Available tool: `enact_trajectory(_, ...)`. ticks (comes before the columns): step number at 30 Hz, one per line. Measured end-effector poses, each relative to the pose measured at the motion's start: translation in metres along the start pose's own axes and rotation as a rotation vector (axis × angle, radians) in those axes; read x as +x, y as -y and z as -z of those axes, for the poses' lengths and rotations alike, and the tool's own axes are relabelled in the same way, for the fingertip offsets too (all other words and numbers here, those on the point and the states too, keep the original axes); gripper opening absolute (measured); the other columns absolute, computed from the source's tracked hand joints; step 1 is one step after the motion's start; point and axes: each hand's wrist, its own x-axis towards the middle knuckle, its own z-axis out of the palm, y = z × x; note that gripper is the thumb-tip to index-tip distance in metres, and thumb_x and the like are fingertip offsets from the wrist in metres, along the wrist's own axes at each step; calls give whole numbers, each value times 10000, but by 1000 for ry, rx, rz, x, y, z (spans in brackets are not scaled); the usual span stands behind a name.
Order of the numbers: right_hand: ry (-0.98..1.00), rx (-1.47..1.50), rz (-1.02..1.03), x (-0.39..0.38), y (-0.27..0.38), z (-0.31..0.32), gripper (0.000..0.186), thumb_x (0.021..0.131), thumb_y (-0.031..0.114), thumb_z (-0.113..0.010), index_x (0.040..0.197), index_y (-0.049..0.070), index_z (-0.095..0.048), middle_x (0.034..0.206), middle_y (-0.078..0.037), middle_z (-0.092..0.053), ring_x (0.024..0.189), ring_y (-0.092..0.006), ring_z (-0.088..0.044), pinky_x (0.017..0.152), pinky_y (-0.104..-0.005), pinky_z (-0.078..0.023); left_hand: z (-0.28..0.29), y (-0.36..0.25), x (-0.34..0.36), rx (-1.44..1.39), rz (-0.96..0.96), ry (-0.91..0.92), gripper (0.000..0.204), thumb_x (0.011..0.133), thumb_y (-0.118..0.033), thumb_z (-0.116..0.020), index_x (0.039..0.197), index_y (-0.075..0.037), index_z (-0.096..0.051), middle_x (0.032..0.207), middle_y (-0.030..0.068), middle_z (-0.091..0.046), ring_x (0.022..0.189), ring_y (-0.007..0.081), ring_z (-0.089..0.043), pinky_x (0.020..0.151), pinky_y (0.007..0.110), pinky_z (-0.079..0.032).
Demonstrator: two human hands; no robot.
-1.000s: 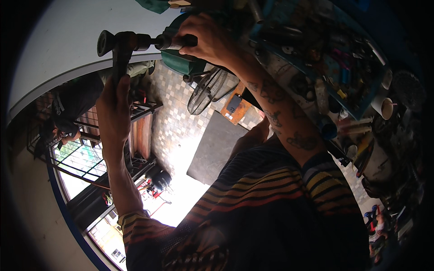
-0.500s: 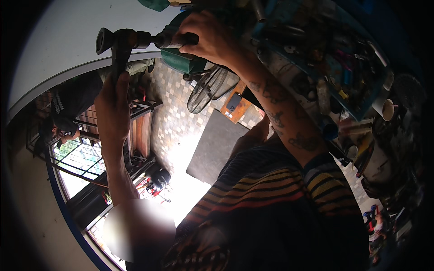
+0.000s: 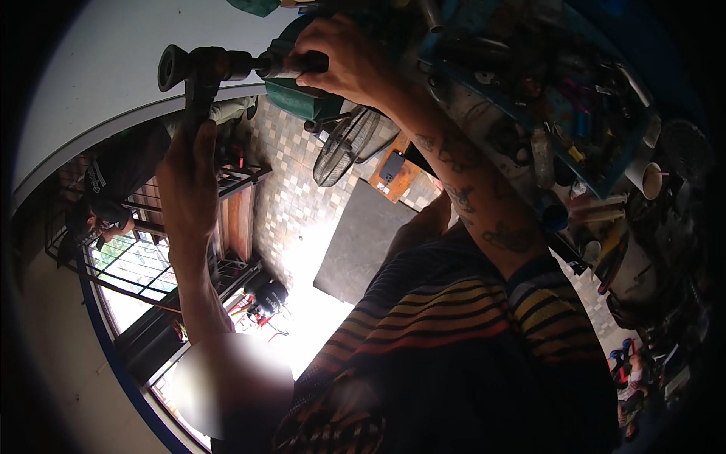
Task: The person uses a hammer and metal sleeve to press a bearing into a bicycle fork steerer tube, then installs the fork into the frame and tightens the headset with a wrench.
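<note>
My left hand [image 3: 189,181] is closed round the upright handle of a dark metal tool [image 3: 203,72] at the upper left. The tool's head has a flared round end on the left and a cylindrical part with a shaft pointing right. At that shaft's right end my right hand [image 3: 340,60] has its fingers curled around a dark metal piece [image 3: 280,64], touching the green bench vise [image 3: 295,102] or just above it. The vise is partly hidden behind my fingers, so the exact contact is unclear.
A cluttered teal tray [image 3: 597,174] fills the right. Below are a black fan [image 3: 348,147], a phone [image 3: 392,166] on a wooden surface [image 3: 401,185], and a grey mat [image 3: 348,242]. Another person [image 3: 125,178] is beside a metal railing on the left. A blurred patch covers the lower left.
My left hand and the tool have shifted slightly up and left over the last second. My right hand has moved a little upward, keeping its grip.
</note>
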Motion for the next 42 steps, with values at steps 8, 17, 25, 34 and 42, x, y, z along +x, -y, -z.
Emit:
enact_trajectory(8,-12,-5,19,1,2,4,339,739,259,-910,1004,119,-751,1122,-21,-675,1067,-251,-617,974,-396,-498,-5,27,-1,-240,84,-39,315,1107,-382,-554,1056,-82,-635,606,-99,-406,456,-26,-309,408,197,-218)
enact_trajectory(17,-41,15,40,0,-2,-3,341,726,261,-906,996,113,-757,1086,-30,-676,1043,-254,-605,977,-407,-484,8,-13,1,-164,-43,-135,291,1108,-357,-555,1058,-80,-629,634,-71,-443,492,-4,-359,426,219,-261)
enact_trajectory(25,-2,-128,-28,2,15,4,462,730,357,-911,1102,144,-739,1140,-35,-670,1128,-270,-603,995,-419,-485,-8,18,-4,-316,161,-16,329,1105,-390,-551,952,-100,-572,576,-93,-384,430,-11,-314,384,215,-237)
enact_trajectory(34,-115,141,13,12,23,-8,441,729,319,-938,1066,103,-754,925,-55,-753,887,-241,-723,843,-389,-560,-7,13,-1,-270,135,-1,327,1110,-397,-541,961,-108,-577,552,-104,-356,417,-21,-292,375,214,-214)
enact_trajectory(42,-89,241,-41,13,17,-15,456,731,253,-952,1088,63,-740,935,-63,-762,833,-196,-750,781,-346,-590,-7,15,0,-240,138,-7,321,1111,-399,-539,1010,-98,-588,550,-104,-364,419,-22,-307,376,208,-226)
